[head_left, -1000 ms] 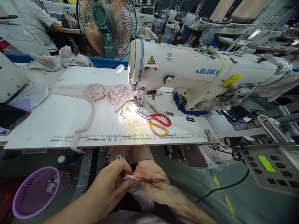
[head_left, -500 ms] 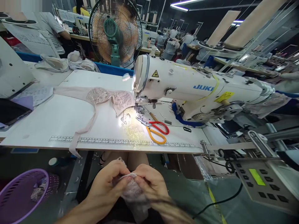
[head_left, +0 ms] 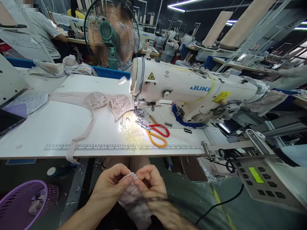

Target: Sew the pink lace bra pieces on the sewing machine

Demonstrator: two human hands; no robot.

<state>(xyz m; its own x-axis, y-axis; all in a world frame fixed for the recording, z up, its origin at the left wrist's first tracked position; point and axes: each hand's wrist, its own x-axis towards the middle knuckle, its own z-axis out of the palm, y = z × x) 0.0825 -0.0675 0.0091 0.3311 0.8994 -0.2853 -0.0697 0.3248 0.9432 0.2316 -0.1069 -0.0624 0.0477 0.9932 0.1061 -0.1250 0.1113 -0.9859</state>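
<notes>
Below the table's front edge, over the lap, my left hand (head_left: 109,185) pinches the top edge of a pale pink lace piece (head_left: 134,203). Close beside it, my right hand (head_left: 152,185) has thumb and fingers closed on the same edge. The lace hangs down between both hands. On the white table (head_left: 59,127), a pink lace bra piece (head_left: 97,99) stretches to the needle area of a JUKI sewing machine (head_left: 177,83), its strap trailing over the front edge. Scissors (head_left: 155,134) with one red and one orange handle lie by the lit needle area.
A purple basket (head_left: 24,204) with fabric stands on the floor at lower left. A control panel (head_left: 260,179) juts out at lower right. Behind the table are a large fan (head_left: 111,35) and a person in a grey shirt (head_left: 45,25). Several machines stand farther back.
The view has shifted slightly, moving the machine and table leftward in the picture. Both hands still hold the lace; its top edge now shows more between them, and the right fingers have lifted a little.
</notes>
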